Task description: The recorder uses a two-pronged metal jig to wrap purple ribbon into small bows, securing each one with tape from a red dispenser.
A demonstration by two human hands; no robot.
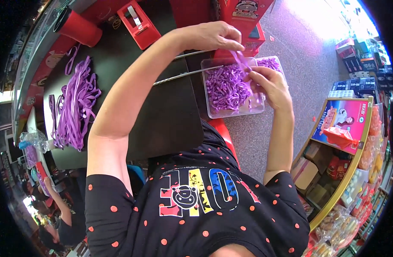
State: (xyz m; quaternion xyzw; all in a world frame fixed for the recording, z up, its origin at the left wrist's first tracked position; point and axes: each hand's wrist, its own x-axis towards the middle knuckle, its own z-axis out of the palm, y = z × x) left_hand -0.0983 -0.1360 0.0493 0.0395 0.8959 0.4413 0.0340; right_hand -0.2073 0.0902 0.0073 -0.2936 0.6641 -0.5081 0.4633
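Note:
A strip of purple ribbon [240, 60] is stretched between my two hands. My left hand [220, 36] pinches its upper end, with that arm reaching across the black table. The lower end is pinched in my right hand [270, 85], over the right side of a clear plastic box [210, 112]. Many small purple ribbon pieces [226, 88] fill the box in a heap. Two thin metal rods [183, 75] stick out past the table edge toward the box, below my left forearm. A second clear box [273, 59] with similar pieces is partly hidden behind my right hand.
Long purple ribbon strips [74, 109] lie in a loose bundle on the left of the black table [162, 124]. A red tape dispenser [138, 25] and a red cylinder [78, 28] stand at the back. Red boxes [248, 13] rise beyond my hands; a gold-edged display case [333, 158] stands right.

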